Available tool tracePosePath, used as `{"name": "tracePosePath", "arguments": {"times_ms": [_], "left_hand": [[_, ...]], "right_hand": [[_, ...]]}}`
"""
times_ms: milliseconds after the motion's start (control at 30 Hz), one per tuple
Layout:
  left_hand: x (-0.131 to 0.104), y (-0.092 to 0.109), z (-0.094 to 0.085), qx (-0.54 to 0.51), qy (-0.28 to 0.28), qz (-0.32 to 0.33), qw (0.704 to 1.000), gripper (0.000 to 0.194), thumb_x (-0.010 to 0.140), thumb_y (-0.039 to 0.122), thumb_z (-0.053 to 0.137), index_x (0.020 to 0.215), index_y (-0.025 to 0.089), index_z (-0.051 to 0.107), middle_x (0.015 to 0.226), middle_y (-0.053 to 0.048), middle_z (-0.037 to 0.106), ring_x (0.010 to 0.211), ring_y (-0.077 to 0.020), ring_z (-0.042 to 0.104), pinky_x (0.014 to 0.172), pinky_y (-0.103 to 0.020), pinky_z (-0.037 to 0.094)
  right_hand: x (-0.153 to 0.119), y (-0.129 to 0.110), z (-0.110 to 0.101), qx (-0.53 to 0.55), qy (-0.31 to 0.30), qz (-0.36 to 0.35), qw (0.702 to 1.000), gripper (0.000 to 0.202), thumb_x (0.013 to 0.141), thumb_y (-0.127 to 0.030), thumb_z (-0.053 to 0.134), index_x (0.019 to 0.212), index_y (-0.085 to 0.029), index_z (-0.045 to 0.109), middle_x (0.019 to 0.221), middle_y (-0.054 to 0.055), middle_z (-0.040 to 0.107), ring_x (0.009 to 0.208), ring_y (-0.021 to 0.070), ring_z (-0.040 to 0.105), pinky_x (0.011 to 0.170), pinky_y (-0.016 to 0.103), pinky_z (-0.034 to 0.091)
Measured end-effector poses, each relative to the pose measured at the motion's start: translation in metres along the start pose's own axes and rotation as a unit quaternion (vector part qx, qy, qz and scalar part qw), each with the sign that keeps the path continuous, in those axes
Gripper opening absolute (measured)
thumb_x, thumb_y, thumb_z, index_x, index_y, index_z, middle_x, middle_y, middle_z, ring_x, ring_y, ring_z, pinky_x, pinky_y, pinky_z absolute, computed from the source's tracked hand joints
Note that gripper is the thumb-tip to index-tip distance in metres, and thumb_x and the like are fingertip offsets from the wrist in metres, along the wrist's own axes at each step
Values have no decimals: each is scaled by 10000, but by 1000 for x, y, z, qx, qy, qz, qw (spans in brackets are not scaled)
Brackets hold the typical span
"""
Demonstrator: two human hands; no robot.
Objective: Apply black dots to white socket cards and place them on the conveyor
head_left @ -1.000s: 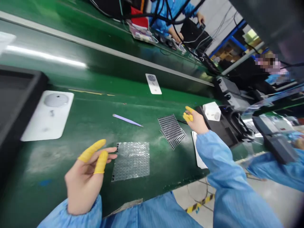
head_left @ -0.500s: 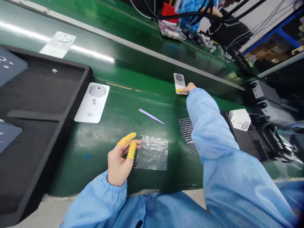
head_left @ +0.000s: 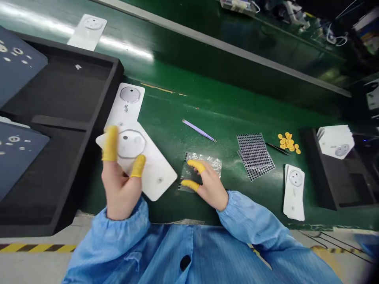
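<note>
My left hand, with yellow finger cots on thumb and index finger, holds a white phone back panel at a slant. The index finger, blurred, lies over the panel's left corner. A grey octagonal camera ring marks this panel. Partly beneath it lies another white panel with small dark lettering. My right hand is over a clear plastic sheet with black dots along its left edge. Its cotted thumb and index finger are apart, with nothing visible between them. Behind the sheet rest lilac tweezers.
Left stands a black tray with dark blue panels. On the right lie black-dotted sheets, black tweezers, yellow finger cots and stacked white panels. Beyond is another black tray with white panels.
My right hand has come back from the far side to the clear sheet. My left hand has moved left and now holds a white panel. The view has shifted.
</note>
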State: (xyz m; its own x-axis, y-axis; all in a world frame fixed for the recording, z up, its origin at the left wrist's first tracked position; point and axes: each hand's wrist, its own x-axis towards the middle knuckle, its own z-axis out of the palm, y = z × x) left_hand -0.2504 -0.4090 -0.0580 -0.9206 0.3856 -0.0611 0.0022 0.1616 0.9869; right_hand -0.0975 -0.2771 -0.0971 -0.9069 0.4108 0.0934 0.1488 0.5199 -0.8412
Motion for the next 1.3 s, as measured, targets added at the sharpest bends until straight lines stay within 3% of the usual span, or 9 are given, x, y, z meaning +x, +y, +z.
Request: {"name": "tracePosePath", "arguments": {"times_ms": [100,267,367,467,633,800,933,1133,1300], "left_hand": [[0,-4,-15,113,-46,-58,991,313,777,308,671,1036,141,722,1069,-88,732,1051,-303,656,962,-421,505],[-11,-5,12,110,-222,-123,961,381,741,404,671,960,101,742,956,-126,756,934,-321,693,852,-437,550],[-14,-2,27,39,-274,-160,948,325,714,367,695,900,105,748,822,-108,760,806,-288,710,697,-370,578],[-15,0,30,-8,-270,-178,946,209,672,282,716,797,118,746,731,-78,745,689,-238,698,599,-309,559],[-18,-3,29,11,-277,-140,951,112,655,202,669,732,144,727,645,-38,709,657,-227,684,598,-318,560],[-23,-8,33,107,-265,-24,958,240,651,117,555,794,165,742,760,-61,746,756,-255,701,717,-376,573],[-24,-16,32,181,-260,61,947,303,659,102,534,850,178,757,835,-74,754,735,-250,705,689,-361,566],[-22,-24,28,187,-244,48,950,320,672,114,544,915,133,752,862,-97,760,766,-255,715,716,-362,574],[-21,-25,28,221,-244,77,941,344,689,107,531,954,137,748,849,-104,756,753,-256,713,693,-365,574]], "right_hand": [[7,25,2,-75,52,-97,991,151,893,-202,566,1040,-212,599,1036,96,629,939,198,603,808,385,543],[3,13,-10,-55,101,-166,979,270,848,-100,608,1091,-218,600,1013,75,652,895,171,604,764,332,536],[-3,-1,-17,-63,77,-193,976,302,841,-78,602,1110,-214,595,1013,81,660,869,167,599,715,316,540],[-2,-6,-21,-26,34,-194,980,232,858,-147,608,1082,-205,610,1004,86,654,860,162,616,705,309,558],[9,-7,-24,-47,63,-183,980,206,883,-146,565,1073,-208,615,1021,80,652,910,164,635,753,306,583],[10,-3,-21,-114,16,-169,979,281,930,-135,404,1161,-157,562,983,94,691,863,171,677,758,296,604],[9,11,-9,-126,46,-200,971,258,905,-131,475,1141,-133,577,1010,132,681,889,190,675,758,302,599],[10,16,-7,-52,62,-217,973,232,895,-139,537,1110,-149,623,1036,117,683,956,169,666,812,286,595],[3,10,-13,-58,19,-152,987,322,924,-132,473,1227,-175,572,1089,89,695,978,162,679,868,294,600]]}}
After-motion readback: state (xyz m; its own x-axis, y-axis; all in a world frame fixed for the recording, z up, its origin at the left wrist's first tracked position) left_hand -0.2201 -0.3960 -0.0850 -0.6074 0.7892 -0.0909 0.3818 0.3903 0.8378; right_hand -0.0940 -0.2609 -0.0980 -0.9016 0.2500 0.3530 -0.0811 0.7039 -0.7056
